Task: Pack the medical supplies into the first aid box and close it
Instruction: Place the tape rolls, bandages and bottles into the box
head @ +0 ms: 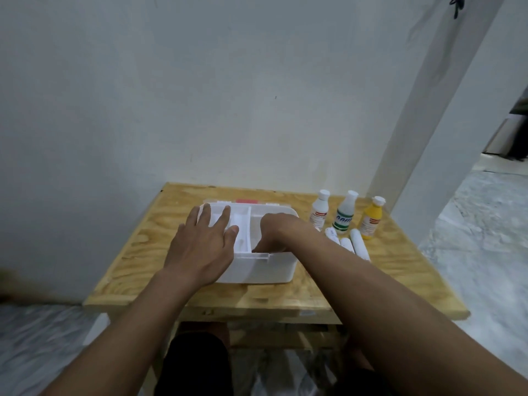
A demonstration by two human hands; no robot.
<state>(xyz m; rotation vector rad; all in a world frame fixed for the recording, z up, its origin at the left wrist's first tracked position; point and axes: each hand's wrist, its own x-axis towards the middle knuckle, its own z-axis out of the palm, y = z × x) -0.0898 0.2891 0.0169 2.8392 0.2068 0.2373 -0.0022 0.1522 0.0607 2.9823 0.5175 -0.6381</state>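
White first aid box (257, 270) sits open near the middle of the plywood table (137, 252), w/ a white divided insert tray (240, 224) seated in its top; lid edge w/ a red patch (243, 201) shows behind the box's far rim. Left hand (204, 247) lies flat, fingers spread, palm down over the left part of the tray and the box's left front corner, gripping nothing. Right hand (274, 230) is bent at the wrist and reaches down into the right side of the box; fingers are hidden below the rim, so can't tell if it's closed on anything. Right of the box, 3 bottles stand upright in a row, all white-capped: white bottle w/ red label (319, 210), white bottle w/ green print (344, 214), yellow bottle (371, 220). Just in front of them, 3 white rolls (347, 244) lie side by side on the table, partly behind the right forearm, near the box but outside it.
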